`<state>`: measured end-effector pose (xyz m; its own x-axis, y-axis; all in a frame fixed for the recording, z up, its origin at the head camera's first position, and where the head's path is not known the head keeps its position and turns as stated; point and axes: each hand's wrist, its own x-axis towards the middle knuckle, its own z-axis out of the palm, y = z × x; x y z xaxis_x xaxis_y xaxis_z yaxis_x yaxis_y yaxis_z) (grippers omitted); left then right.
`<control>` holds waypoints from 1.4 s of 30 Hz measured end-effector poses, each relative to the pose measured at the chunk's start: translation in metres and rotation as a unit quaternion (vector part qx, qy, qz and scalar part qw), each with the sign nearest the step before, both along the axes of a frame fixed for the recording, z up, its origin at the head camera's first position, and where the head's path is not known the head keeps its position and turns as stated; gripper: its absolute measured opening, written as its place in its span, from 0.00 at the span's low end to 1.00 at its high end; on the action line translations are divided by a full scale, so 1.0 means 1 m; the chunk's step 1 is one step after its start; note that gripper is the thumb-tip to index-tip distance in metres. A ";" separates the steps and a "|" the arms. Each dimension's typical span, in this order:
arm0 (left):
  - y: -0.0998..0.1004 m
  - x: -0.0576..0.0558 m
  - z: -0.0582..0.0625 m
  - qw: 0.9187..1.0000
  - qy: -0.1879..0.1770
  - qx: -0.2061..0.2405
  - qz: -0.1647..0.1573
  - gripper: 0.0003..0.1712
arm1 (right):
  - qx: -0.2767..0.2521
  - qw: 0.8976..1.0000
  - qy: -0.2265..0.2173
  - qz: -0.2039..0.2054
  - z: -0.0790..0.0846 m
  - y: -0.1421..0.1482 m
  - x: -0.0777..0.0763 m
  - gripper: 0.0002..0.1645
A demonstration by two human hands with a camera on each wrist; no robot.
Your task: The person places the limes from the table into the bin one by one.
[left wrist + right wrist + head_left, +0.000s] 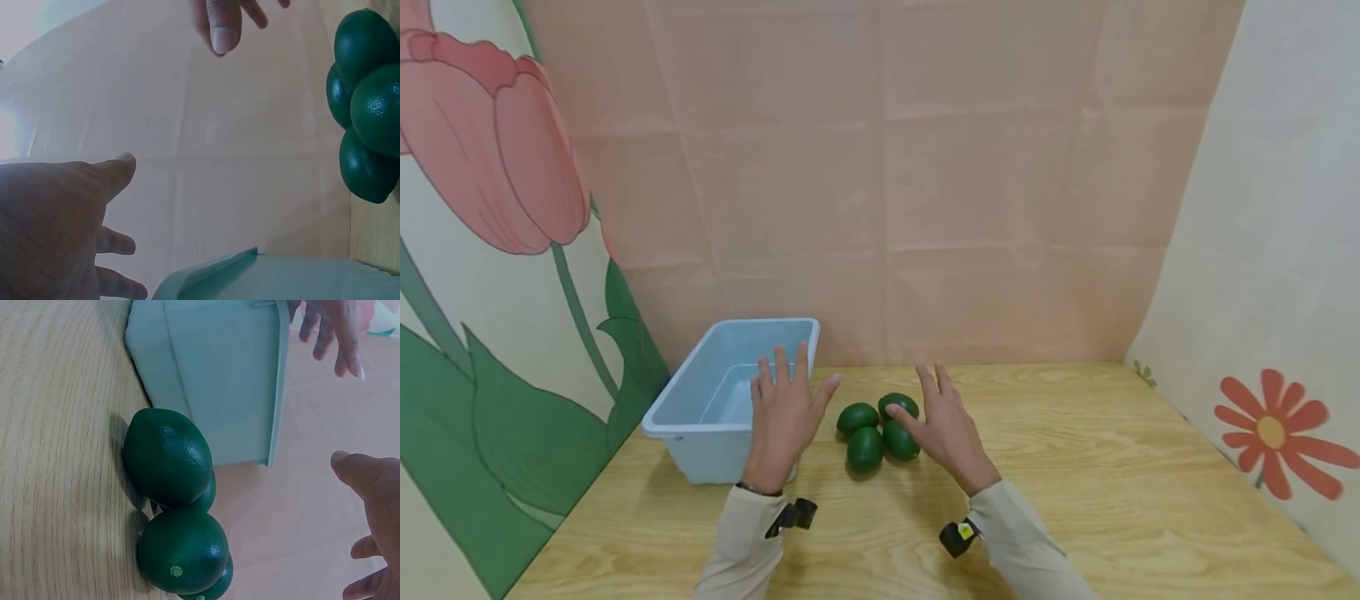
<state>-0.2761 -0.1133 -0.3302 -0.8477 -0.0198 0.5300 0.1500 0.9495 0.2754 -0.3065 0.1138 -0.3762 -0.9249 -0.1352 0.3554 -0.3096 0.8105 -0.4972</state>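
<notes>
Several dark green limes (865,450) lie in a tight cluster on the wooden table, glossy in both wrist views. My left hand (782,417) is raised left of them, fingers spread and straight, overlapping the right side of a light blue plastic bin (700,454) in the head view. On the other side, my right hand (951,433) hovers with extended fingers, its thumb overlapping the limes from above. Neither hand holds anything. The left wrist view shows the limes (381,106) at right, apart from the left hand (56,225).
The open bin stands at the left back of the table (1075,483), its inside bare where it shows. A pink cloth backdrop (925,183) hangs behind. Flower-printed panels flank the table on the left (497,167) and right (1262,275).
</notes>
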 end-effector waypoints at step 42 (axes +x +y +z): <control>-0.023 0.001 0.007 0.997 -0.041 0.058 0.005 0.44 | 0.035 0.998 0.051 0.028 -0.015 -0.021 0.005 0.49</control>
<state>-0.2747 -0.1361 -0.3229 -0.8878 -0.0858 0.4522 0.1130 0.9118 0.3947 -0.3010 0.0925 -0.3907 -0.8747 -0.2134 0.4351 -0.4015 0.8220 -0.4039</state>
